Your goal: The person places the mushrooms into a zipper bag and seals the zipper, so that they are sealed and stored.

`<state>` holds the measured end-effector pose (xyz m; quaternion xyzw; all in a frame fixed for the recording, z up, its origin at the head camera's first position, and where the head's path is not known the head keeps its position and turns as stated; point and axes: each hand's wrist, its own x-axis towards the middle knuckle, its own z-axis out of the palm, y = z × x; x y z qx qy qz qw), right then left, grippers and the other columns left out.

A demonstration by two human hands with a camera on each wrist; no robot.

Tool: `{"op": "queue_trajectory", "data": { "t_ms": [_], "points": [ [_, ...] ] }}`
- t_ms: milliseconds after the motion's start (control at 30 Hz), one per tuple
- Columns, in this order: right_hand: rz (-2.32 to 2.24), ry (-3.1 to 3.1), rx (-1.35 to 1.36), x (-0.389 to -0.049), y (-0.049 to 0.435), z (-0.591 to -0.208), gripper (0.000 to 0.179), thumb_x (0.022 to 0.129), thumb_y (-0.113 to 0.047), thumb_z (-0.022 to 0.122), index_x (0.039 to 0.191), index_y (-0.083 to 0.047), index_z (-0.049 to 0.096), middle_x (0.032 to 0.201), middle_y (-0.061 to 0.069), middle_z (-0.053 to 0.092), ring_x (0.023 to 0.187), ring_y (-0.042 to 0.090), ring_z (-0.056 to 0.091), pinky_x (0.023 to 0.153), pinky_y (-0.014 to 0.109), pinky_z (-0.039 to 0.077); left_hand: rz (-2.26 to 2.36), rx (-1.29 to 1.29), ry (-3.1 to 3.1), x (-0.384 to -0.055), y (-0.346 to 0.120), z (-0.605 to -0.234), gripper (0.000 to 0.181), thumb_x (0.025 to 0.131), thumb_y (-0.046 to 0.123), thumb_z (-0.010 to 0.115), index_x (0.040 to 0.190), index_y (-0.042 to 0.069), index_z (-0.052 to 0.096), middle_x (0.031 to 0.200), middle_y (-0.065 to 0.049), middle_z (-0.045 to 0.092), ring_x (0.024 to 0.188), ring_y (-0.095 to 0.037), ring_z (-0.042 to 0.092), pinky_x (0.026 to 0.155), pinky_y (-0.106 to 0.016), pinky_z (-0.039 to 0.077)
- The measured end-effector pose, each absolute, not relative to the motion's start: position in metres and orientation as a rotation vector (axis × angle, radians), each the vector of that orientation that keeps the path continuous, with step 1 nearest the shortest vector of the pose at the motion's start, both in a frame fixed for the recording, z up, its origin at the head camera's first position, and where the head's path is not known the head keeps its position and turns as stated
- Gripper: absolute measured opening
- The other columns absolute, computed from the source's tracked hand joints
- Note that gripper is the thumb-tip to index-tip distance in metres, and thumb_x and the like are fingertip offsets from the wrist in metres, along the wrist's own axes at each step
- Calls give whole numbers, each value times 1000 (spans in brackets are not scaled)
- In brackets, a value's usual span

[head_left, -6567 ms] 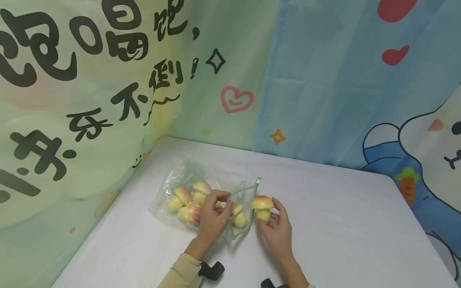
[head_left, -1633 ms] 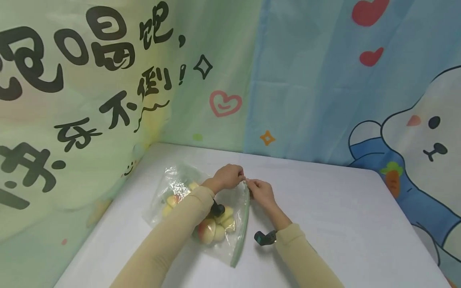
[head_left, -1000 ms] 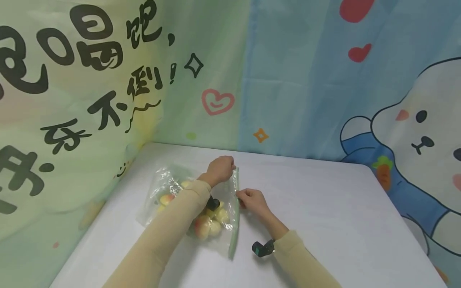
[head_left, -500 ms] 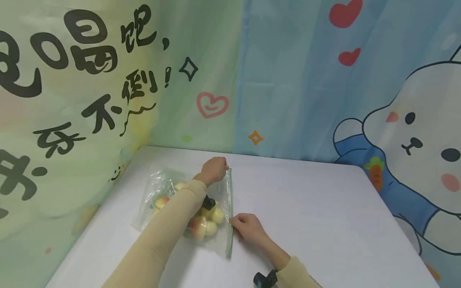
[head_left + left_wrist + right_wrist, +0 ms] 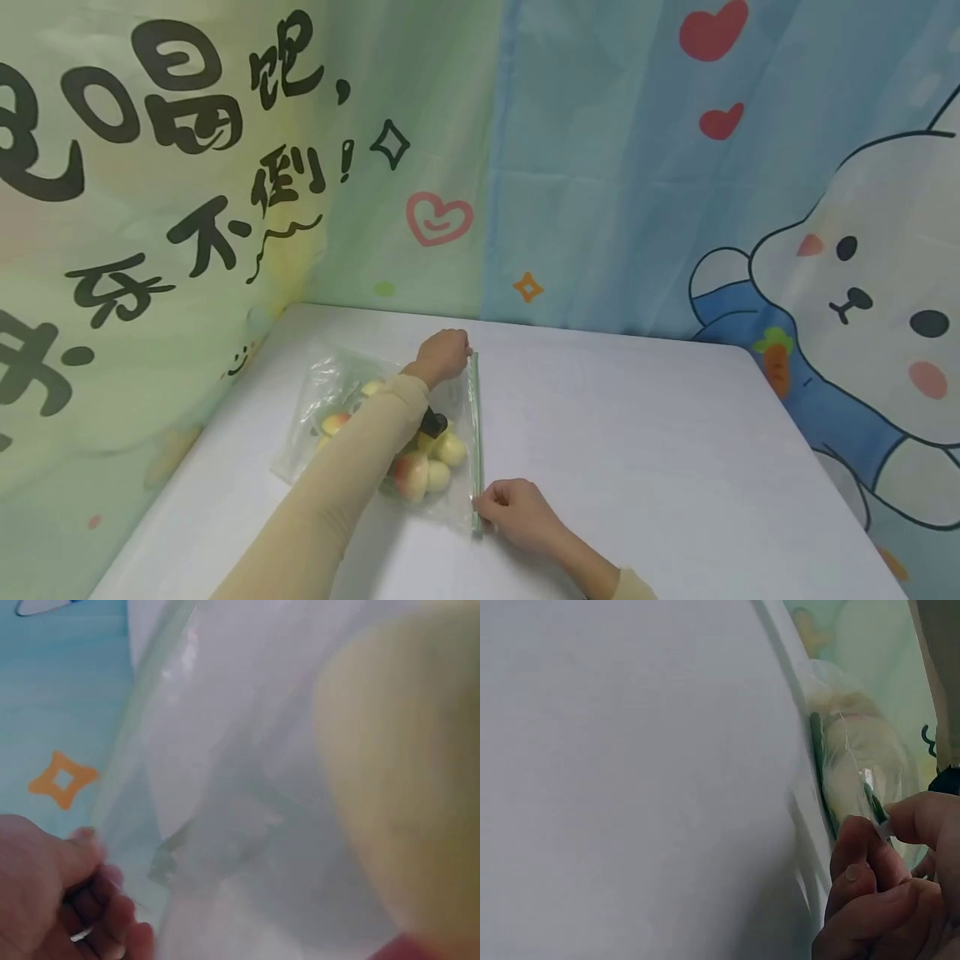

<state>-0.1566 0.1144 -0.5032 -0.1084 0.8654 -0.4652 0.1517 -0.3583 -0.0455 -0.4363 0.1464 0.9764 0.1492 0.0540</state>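
A clear zip bag (image 5: 318,387) with a green zip strip (image 5: 476,425) lies flat on the white table, its mouth to the right. Several mushroom-shaped pieces (image 5: 411,475), pale yellow with reddish caps, sit inside it. My left hand (image 5: 444,354) pinches the far end of the zip edge, and its forearm crosses over the bag, hiding some pieces. At the near end of the strip, my right hand (image 5: 517,512) pinches the zip. In the right wrist view a small white slider (image 5: 885,829) shows between thumb and forefinger. The left wrist view shows a piece (image 5: 405,765) blurred and close.
The white table (image 5: 637,450) stretches away to the right. A printed cloth (image 5: 600,208) hangs behind it, and another lettered cloth (image 5: 112,250) stands along the left edge. A black wrist camera (image 5: 433,422) sits over the bag.
Earlier my right hand held a mushroom piece beside the open bag. Since then it has slid along the zip strip from the far end to the near end, while my left hand holds the far corner.
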Motion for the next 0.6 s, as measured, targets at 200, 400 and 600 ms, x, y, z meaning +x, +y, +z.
{"op": "queue_trajectory", "data": {
  "t_ms": [200,400,600],
  "points": [
    [-1245,2495,-414,-151,119,-502,25,92,-26,61,72,-13,66,56,-8,54,47,4,36,43,17,27,468,430,2971,-357,-48,-437,25,102,20,51,111,2,65,108,-10,68,96,-24,65,82,-38,56],
    [-1132,2582,-524,-161,129,-492,19,94,-26,61,91,-12,73,67,-8,62,55,3,46,48,19,38,554,441,2962,-356,-54,-438,25,101,24,53,110,5,65,105,-8,68,91,-22,63,78,-36,55],
    [-935,2901,-486,-185,142,-460,16,93,-24,67,103,-13,72,94,-6,68,76,11,60,63,27,51,626,619,2795,-348,-62,-436,39,101,31,52,128,4,58,120,-13,64,107,-28,62,93,-42,51]
  ]
}}
